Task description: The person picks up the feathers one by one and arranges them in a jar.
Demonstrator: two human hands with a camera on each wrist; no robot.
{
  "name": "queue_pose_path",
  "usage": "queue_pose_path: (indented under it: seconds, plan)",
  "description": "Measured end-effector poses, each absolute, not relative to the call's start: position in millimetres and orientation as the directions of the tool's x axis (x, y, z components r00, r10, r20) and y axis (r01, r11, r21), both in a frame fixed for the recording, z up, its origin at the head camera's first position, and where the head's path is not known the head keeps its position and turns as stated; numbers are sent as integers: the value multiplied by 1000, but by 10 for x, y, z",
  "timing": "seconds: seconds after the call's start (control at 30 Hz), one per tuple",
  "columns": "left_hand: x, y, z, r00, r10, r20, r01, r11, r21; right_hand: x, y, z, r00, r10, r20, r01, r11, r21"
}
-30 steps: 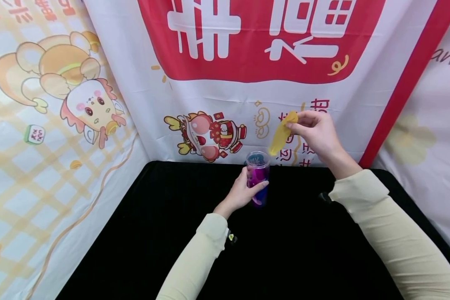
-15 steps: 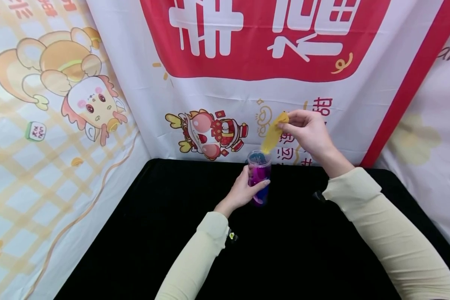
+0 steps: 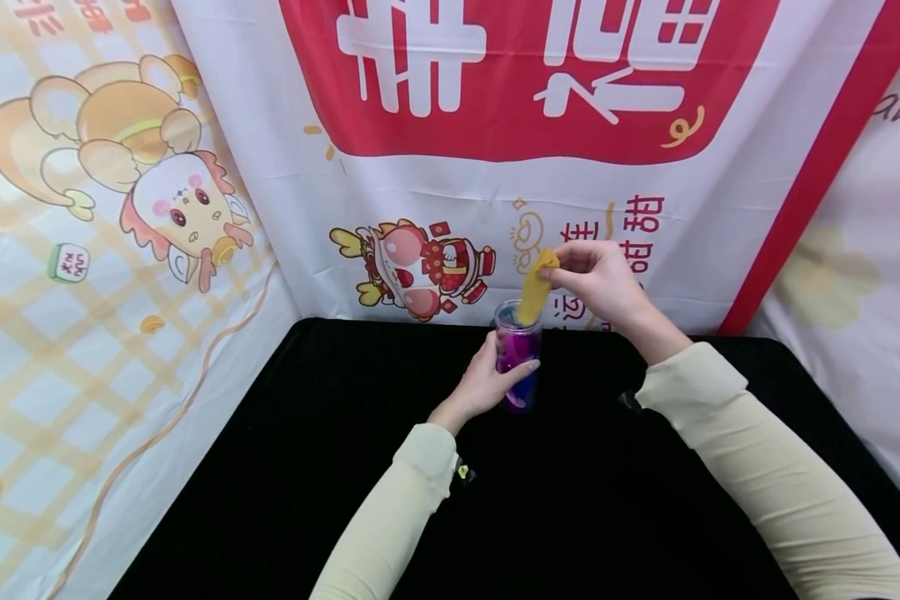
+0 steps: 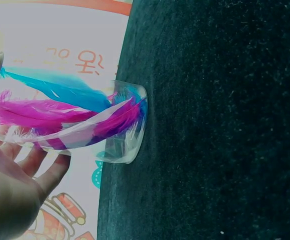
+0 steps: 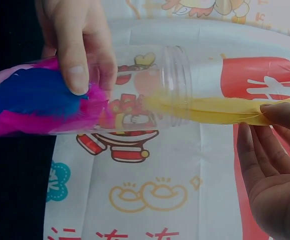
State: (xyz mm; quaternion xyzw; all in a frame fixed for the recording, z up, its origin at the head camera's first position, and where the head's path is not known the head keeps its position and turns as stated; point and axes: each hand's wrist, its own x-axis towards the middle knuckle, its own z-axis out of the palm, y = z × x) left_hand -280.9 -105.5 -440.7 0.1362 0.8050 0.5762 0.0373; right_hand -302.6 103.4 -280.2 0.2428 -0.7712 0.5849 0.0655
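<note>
A clear plastic jar [image 3: 520, 392] with a threaded open mouth stands upright near the back of the black table. Pink, blue and white feathers [image 4: 85, 117] fill its lower part. My left hand [image 3: 483, 383] grips the jar around its middle, thumb across the near side. My right hand [image 3: 600, 275] pinches a yellow feather [image 5: 220, 110] by one end between thumb and fingers. The feather's other end passes through the jar's mouth and hangs inside, above the other feathers. In the right wrist view the left hand's thumb [image 5: 76, 75] lies over the jar wall.
The black-covered table [image 3: 345, 500] spreads below both arms. A white and red printed cloth [image 3: 435, 192] hangs right behind the jar, and a checked cartoon cloth [image 3: 105, 333] hangs at the left. A small dark device [image 3: 628, 402] sits at the right wrist.
My right hand has moved left and down, bringing the yellow feather from beside the jar's rim into its mouth. My left hand keeps its grip on the jar.
</note>
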Motion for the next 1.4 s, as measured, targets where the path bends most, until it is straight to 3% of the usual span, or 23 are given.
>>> queue_pose_path:
  seconds: [0.43, 1.4]
  plan:
    - [-2822, -1051, -4396, -962, 260, 87, 165, 294, 941, -3047, 998, -2852, -875, -319, 364, -440, 208, -874]
    - [-2812, -1043, -4410, -962, 257, 94, 173, 306, 936, -3064, 974, -2994, -867, -390, 309, -468, 429, -773]
